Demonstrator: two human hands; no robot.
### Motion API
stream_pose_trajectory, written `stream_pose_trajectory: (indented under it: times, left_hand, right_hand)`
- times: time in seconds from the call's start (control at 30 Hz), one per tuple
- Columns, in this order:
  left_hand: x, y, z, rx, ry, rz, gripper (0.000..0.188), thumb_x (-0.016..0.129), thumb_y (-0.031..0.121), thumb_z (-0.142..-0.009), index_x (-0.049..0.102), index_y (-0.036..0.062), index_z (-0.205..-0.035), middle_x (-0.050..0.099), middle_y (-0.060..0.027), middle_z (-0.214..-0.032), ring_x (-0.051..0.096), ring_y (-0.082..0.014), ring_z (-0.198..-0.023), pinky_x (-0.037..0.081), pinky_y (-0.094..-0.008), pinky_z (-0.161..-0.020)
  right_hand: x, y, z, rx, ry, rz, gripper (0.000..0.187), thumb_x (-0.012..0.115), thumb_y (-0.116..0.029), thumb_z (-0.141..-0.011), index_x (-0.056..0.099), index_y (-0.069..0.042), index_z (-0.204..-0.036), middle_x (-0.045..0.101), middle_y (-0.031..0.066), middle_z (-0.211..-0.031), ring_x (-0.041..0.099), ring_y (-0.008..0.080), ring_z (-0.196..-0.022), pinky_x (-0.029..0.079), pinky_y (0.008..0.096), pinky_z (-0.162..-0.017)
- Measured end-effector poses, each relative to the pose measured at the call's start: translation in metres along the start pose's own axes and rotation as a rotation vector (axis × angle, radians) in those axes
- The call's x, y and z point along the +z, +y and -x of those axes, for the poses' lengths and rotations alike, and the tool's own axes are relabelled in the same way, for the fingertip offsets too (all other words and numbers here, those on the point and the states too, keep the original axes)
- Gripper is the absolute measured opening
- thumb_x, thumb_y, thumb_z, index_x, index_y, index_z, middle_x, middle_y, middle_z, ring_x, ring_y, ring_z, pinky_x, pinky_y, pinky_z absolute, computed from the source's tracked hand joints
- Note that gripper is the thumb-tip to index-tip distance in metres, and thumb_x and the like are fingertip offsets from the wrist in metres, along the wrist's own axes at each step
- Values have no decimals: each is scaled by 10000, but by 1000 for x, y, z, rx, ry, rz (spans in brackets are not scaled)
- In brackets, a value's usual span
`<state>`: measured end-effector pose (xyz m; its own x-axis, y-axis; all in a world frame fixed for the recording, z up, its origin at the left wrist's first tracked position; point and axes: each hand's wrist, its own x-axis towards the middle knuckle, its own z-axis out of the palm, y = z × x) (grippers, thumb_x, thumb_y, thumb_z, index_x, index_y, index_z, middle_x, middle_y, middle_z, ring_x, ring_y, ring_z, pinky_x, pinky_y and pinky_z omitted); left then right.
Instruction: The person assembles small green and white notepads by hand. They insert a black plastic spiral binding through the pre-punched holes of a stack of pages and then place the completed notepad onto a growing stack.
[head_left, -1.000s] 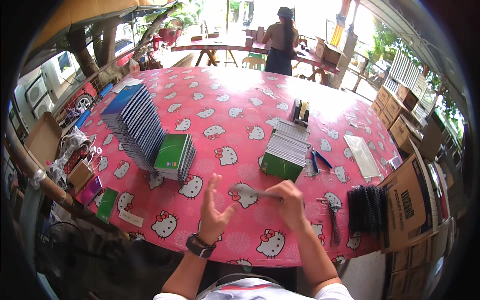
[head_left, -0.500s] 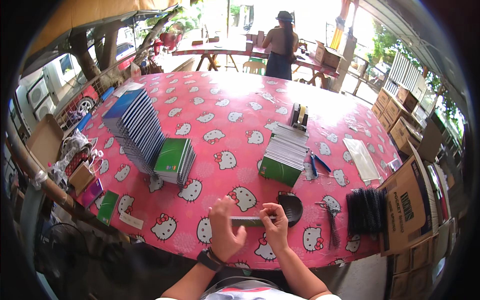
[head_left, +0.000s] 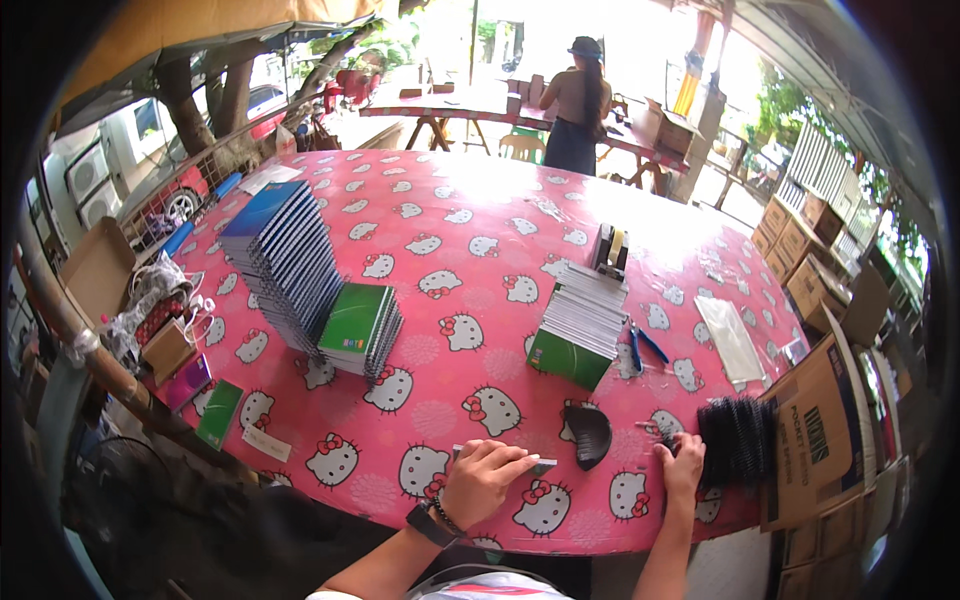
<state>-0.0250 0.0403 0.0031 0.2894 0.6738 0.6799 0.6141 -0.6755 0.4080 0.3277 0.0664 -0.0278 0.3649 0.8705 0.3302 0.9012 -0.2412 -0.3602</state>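
Observation:
My left hand point(head_left: 485, 482) is closed over a thin notebook point(head_left: 541, 467) near the table's front edge; the palm and fingers hide most of it. My right hand point(head_left: 682, 464) has its fingers curled at a few loose black spiral binding coils point(head_left: 660, 428), partly covering them. Just right of that hand lies a thick bundle of black coils point(head_left: 735, 440). Between my hands sits a black, curved, scoop-like piece point(head_left: 588, 437). Beyond it, a row of green-covered notebooks point(head_left: 575, 325) leans with page edges up.
Tall spiral-bound stack point(head_left: 285, 270) and shorter green stack point(head_left: 357, 325) stand left. Blue-handled pliers point(head_left: 648, 347), a tape dispenser point(head_left: 610, 250) and clear plastic sleeves point(head_left: 729, 340) lie right. An open cardboard box point(head_left: 825, 430) borders the right edge. A person point(head_left: 575, 110) stands at a far table.
My right hand has moved right, from the thin notebook to the loose coils. My left hand has lowered from upright beside the notebook to lie over it. The view has shifted slightly.

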Motion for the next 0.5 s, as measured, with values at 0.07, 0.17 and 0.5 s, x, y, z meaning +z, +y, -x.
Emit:
stream_pose_trajectory:
  times: [0.07, 0.17, 0.5]
  left_hand:
    - [-4, -3, -4, 23, -3, 50, 390, 638, -11, -716, 692, 153, -1065, 665, 17, -979, 603, -168, -883, 420, -317, -809]
    - [-17, -4, -12, 14, 6, 36, 383, 643, -5, -729, 696, 161, -1070, 659, 23, -978, 599, -171, -887, 415, -319, -817]
    - [-6, -19, -5, -13, -36, 5, 357, 653, -2, -739, 706, 174, -1045, 659, 26, -942, 596, -174, -865, 407, -328, -811]
  right_hand:
    - [13, 20, -1, -46, 62, -22, 251, 759, -120, -723, 636, -11, -913, 579, 131, -888, 577, 304, -864, 463, 403, -768]
    - [10, 14, -7, -34, 77, -75, 207, 724, -117, -755, 663, -17, -926, 618, 125, -864, 595, 299, -861, 472, 393, -782]
    - [-14, 3, -22, 43, 25, -181, 198, 736, -131, -749, 683, -24, -907, 628, 105, -819, 623, 265, -760, 489, 389, -700]
